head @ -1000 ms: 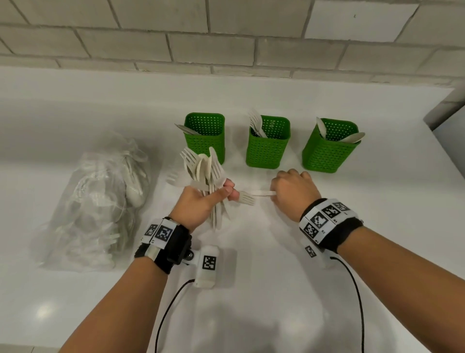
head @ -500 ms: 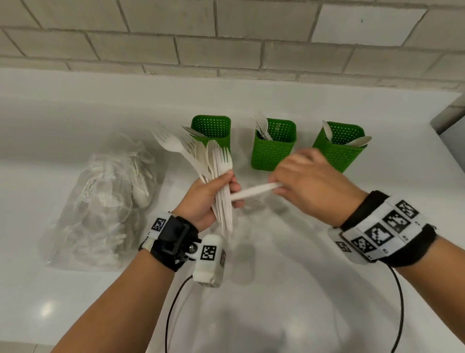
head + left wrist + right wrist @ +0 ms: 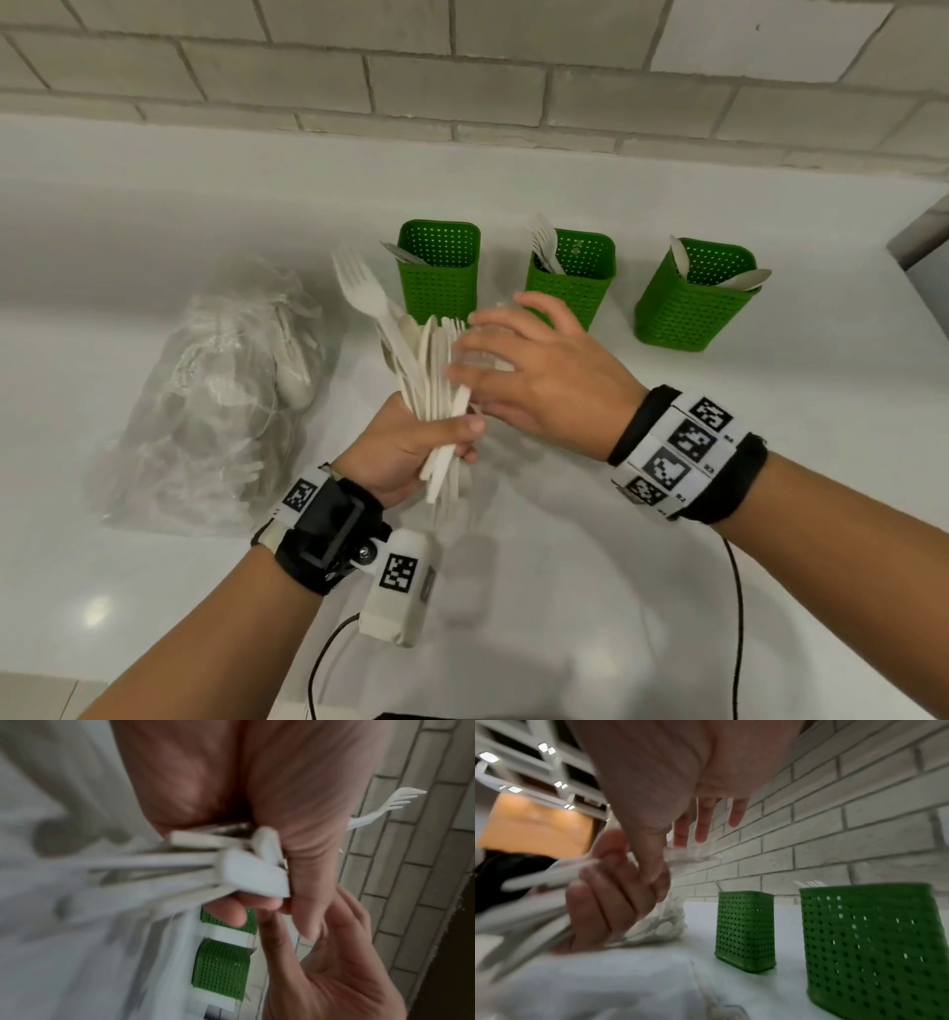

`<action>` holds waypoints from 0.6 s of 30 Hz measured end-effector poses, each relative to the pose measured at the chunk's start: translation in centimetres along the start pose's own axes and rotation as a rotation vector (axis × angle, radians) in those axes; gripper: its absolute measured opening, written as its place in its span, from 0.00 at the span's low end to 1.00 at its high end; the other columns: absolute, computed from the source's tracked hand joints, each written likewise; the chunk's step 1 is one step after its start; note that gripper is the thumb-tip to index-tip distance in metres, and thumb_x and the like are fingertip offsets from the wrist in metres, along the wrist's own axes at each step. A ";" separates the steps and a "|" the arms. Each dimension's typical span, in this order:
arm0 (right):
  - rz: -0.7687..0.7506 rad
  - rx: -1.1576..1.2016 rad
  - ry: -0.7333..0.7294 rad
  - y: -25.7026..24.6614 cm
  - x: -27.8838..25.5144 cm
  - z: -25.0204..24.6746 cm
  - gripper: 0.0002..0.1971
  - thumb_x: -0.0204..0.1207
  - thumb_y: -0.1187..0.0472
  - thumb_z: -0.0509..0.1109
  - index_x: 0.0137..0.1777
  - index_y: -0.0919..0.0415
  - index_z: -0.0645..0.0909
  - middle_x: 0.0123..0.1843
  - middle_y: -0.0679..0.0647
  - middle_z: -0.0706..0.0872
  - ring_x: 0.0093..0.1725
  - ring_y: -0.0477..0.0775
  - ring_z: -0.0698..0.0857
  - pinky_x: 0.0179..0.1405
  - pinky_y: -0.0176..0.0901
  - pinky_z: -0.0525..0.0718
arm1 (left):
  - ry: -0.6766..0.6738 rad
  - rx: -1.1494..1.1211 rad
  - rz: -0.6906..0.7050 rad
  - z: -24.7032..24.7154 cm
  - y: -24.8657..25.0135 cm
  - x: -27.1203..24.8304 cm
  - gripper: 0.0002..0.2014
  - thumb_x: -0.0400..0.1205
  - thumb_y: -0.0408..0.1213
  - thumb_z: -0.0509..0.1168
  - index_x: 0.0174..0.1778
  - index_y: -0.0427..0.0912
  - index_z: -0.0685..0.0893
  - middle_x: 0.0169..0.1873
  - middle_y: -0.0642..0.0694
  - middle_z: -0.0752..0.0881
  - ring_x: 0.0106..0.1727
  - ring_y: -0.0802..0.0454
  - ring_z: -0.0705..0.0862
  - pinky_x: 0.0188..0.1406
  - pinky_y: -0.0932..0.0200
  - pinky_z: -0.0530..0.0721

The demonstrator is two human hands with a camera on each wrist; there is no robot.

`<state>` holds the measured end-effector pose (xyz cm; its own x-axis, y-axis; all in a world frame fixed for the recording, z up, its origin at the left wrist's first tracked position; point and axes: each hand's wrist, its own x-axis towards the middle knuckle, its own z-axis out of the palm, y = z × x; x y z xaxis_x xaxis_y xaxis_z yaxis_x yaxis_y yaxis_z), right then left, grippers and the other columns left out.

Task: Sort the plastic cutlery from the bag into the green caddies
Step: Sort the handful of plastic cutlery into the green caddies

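My left hand (image 3: 411,447) grips a bundle of white plastic cutlery (image 3: 429,370) upright above the counter, with one fork (image 3: 359,288) sticking out to the upper left. The handle ends (image 3: 246,874) poke out below its fist (image 3: 257,780). My right hand (image 3: 539,370) lies against the bundle's right side with straight fingers (image 3: 703,825), holding nothing. Behind the hands stand three green caddies: the left caddy (image 3: 439,272) with a knife, the middle caddy (image 3: 570,277) with forks, the right caddy (image 3: 698,303) with spoons. The clear bag (image 3: 221,401) of cutlery lies to the left.
A brick wall (image 3: 462,92) runs along the back of the white counter (image 3: 667,565). From the right wrist, the left caddy (image 3: 744,931) and the middle caddy (image 3: 875,953) stand close ahead, the bag (image 3: 664,927) beyond my left hand (image 3: 608,898). Wrist cables hang near the counter's front edge.
My right hand picked a fork off the counter, brought it to the bundle and let go; it now lies open against the bundle. The left hand rose slightly with the bundle.
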<state>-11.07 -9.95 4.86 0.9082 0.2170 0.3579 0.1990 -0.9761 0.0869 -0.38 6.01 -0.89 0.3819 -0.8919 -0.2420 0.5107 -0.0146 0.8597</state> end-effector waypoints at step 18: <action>0.814 0.722 -0.586 3.6 -3.1 -2.3 0.12 0.77 0.50 0.74 0.34 0.53 0.90 0.30 0.45 0.88 0.32 0.41 0.83 0.36 0.30 0.78 | 0.123 0.715 0.251 -0.2 4.7 1.5 0.10 0.78 0.32 0.74 0.54 0.35 0.88 0.38 0.48 0.89 0.39 0.66 0.86 0.45 0.74 0.79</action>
<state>-14.05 -14.08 6.18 0.8537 -0.3099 -0.4186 -0.5120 -0.6465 -0.5656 2.72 4.75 2.66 0.5247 -0.8512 -0.0132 -0.2090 -0.1439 0.9673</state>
